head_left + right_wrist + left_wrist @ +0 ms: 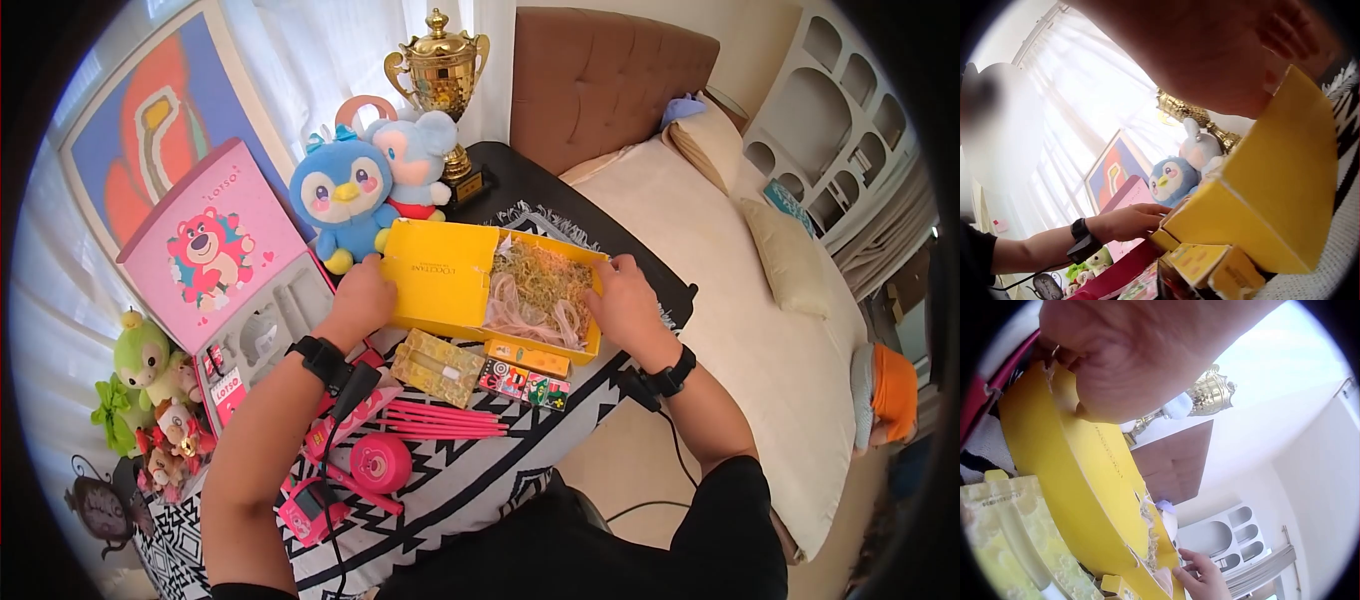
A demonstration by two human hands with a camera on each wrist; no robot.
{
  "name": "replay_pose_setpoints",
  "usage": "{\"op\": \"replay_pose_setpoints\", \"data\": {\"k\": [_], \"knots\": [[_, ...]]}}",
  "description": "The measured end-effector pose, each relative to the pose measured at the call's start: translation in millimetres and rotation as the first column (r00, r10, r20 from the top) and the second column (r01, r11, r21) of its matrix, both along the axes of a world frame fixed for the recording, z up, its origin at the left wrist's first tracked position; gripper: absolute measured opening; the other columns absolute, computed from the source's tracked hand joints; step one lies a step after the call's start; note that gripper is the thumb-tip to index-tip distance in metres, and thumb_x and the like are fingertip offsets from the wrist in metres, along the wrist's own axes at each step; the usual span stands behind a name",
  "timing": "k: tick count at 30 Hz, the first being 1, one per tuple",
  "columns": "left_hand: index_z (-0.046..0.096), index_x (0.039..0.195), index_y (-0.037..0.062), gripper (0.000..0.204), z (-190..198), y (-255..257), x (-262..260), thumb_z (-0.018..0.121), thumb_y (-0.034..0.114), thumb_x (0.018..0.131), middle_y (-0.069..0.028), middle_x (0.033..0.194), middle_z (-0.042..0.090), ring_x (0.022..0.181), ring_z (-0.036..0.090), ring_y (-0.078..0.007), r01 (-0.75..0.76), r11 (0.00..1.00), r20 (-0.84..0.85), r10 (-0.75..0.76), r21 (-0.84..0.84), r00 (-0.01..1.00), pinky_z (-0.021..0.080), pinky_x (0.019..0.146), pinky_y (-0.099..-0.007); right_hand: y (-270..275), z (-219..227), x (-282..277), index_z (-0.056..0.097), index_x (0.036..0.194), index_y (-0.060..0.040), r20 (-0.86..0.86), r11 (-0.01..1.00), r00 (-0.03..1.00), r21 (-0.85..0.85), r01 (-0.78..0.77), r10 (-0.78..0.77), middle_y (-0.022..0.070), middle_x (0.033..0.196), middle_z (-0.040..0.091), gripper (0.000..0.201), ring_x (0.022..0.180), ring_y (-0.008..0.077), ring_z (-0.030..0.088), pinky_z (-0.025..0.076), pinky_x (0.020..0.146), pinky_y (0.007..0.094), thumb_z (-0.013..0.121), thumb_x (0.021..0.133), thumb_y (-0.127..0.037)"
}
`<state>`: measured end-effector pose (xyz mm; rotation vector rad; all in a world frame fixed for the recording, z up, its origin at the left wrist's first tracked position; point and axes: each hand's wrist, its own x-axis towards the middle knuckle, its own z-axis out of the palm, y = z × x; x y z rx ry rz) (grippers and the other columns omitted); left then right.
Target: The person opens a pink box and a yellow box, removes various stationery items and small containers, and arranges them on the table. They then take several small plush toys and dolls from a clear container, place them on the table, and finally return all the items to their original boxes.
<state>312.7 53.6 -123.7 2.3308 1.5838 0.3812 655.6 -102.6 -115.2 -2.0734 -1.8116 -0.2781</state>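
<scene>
A yellow cardboard gift box (440,322) lies open on the table, its lid (440,265) folded out to the left. Crinkled paper shreds (545,275) and a pale pink ribbon-like strip (520,315) fill the right half. My left hand (362,298) grips the lid's left edge, and the left wrist view shows its curled fingers (1060,353) there. At the opposite end my right hand (632,308) holds the box's right wall by its top edge. In front of the box are a patterned yellow packet (437,368), a small orange-yellow carton (530,357) and a colourful printed carton (523,385).
Left stands an open pink bear-print box (205,235) with a grey moulded tray. Nearer me lie pink pencils (445,420) and a round pink case (381,462). Plush toys (345,195) and a gold trophy (440,80) stand behind. A bed (690,250) is at right.
</scene>
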Motion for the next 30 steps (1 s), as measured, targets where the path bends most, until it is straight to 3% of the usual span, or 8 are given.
{"op": "replay_pose_setpoints", "data": {"k": [2, 5, 16, 19, 21, 25, 29, 30], "knots": [[0.054, 0.129, -0.0073, 0.046, -3, 5, 0, 0.059, 0.012, 0.088, -0.0302, 0.116, 0.065, 0.111, 0.064, -0.0431, 0.038, 0.999, 0.068, -0.037, -0.01, 0.997, 0.05, 0.097, -0.0479, 3, -8, 9, 0.065, 0.123, 0.0017, -0.234, 0.982, 0.971, -0.191, -0.002, -0.044, 0.0241, 0.11, 0.065, 0.038, 0.101, 0.041, 0.065, 0.055, 0.089, 0.047, 0.067, 0.09, -0.017], [0.054, 0.133, -0.0083, 0.047, -6, 8, 8, 0.056, 0.007, 0.088, -0.0308, 0.123, 0.064, 0.117, 0.061, -0.0433, 0.055, 0.997, 0.204, -0.043, -0.057, 0.978, 0.049, 0.101, -0.0463, 0, -16, 11, 0.065, 0.124, 0.0024, -0.312, 1.0, 0.95, -0.022, -0.017, 0.01, 0.0265, 0.109, 0.064, 0.036, 0.097, 0.0427, 0.066, 0.055, 0.087, 0.0476, 0.061, 0.09, -0.012], [0.05, 0.14, -0.0078, 0.053, -27, 23, 47, 0.054, 0.004, 0.089, -0.0325, 0.128, 0.062, 0.122, 0.059, -0.0441, 0.097, 0.994, 0.452, -0.069, -0.039, 0.889, 0.047, 0.104, -0.0448, 22, -35, 25, 0.07, 0.117, 0.0013, -0.306, 0.995, 0.95, 0.051, 0.081, -0.061, 0.0253, 0.113, 0.067, 0.035, 0.103, 0.0417, 0.066, 0.054, 0.092, 0.0471, 0.057, 0.085, -0.002], [0.055, 0.127, -0.0073, 0.044, -26, 15, 50, 0.053, 0.002, 0.085, -0.0333, 0.111, 0.066, 0.109, 0.062, -0.0477, 0.073, 0.986, 0.444, -0.132, 0.147, 0.886, 0.05, 0.095, -0.0507, 22, -39, 27, 0.071, 0.117, -0.0009, -0.254, 0.995, 0.966, 0.082, 0.062, -0.039, 0.0244, 0.113, 0.067, 0.037, 0.104, 0.0407, 0.066, 0.054, 0.093, 0.0468, 0.056, 0.084, 0.0], [0.06, 0.109, -0.0053, 0.028, -24, 8, 54, 0.055, 0.002, 0.083, -0.0307, 0.097, 0.068, 0.095, 0.066, -0.0478, 0.055, 0.993, 0.474, -0.1, 0.108, 0.875, 0.053, 0.084, -0.0529, 19, -41, 30, 0.07, 0.117, 0.0009, -0.24, 0.997, 0.971, 0.073, 0.017, 0.001, 0.0245, 0.112, 0.067, 0.037, 0.104, 0.0405, 0.066, 0.054, 0.093, 0.0459, 0.056, 0.083, 0.001], [0.059, 0.115, -0.0057, 0.033, -32, 2, 70, 0.057, 0.003, 0.084, -0.031, 0.109, 0.067, 0.108, 0.064, -0.0453, 0.157, 0.986, 0.438, -0.169, 0.064, 0.883, 0.05, 0.095, -0.0492, 16, -39, 31, 0.069, 0.117, 0.005, -0.218, 0.999, 0.976, 0.052, -0.015, 0.026, 0.0252, 0.115, 0.068, 0.036, 0.107, 0.0401, 0.066, 0.053, 0.096, 0.0436, 0.055, 0.085, 0.001], [0.054, 0.131, -0.0082, 0.047, -11, -13, 73, 0.055, 0.002, 0.085, -0.0291, 0.121, 0.062, 0.116, 0.057, -0.0458, 0.08, 0.995, 0.426, -0.048, -0.059, 0.903, 0.047, 0.101, -0.0495, 20, -41, 35, 0.068, 0.119, 0.0068, -0.203, 0.998, 0.977, 0.004, 0.061, -0.059, 0.027, 0.118, 0.068, 0.036, 0.11, 0.0401, 0.067, 0.052, 0.1, 0.0427, 0.055, 0.086, -0.001], [0.055, 0.13, -0.008, 0.045, -3, -23, 69, 0.053, 0.001, 0.086, -0.0284, 0.123, 0.061, 0.116, 0.057, -0.0454, 0.059, 0.998, 0.439, -0.059, 0.015, 0.897, 0.047, 0.1, -0.0498, 22, -40, 36, 0.069, 0.119, 0.0067, -0.199, 0.997, 0.977, 0.006, 0.082, -0.079, 0.0274, 0.118, 0.069, 0.036, 0.111, 0.04, 0.066, 0.051, 0.101, 0.0428, 0.056, 0.086, -0.002]]}}
